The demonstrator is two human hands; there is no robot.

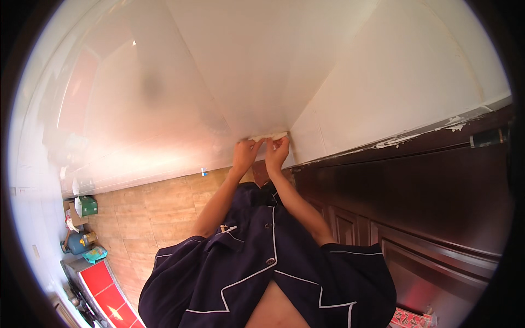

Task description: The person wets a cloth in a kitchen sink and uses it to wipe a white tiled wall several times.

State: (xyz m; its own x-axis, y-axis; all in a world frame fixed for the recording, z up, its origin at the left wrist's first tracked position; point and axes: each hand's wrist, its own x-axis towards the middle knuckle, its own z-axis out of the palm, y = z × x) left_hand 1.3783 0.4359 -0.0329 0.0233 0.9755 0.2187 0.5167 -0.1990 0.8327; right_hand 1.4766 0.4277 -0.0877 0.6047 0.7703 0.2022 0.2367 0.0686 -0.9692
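A cream-coloured strip [268,136], folded or rolled, lies across the fingertips of both hands close to the corner of the white tiled walls. It may be cloth or paper; the picture does not settle which. My left hand [244,155] pinches it towards its left part, thumb and fingers bent. Close beside it, my right hand [277,153] grips the strip near its right end. The fingertips nearly meet in the middle. Whether the strip touches the wall [266,82] behind it I cannot tell.
Along the right runs a dark brown panelled door [389,184] beneath a frame edge with flaking white paint [393,141]. On the wood-patterned floor [164,205] at left stand a green box [87,206] and a blue water bottle [77,242], near a red-tiled counter [102,293].
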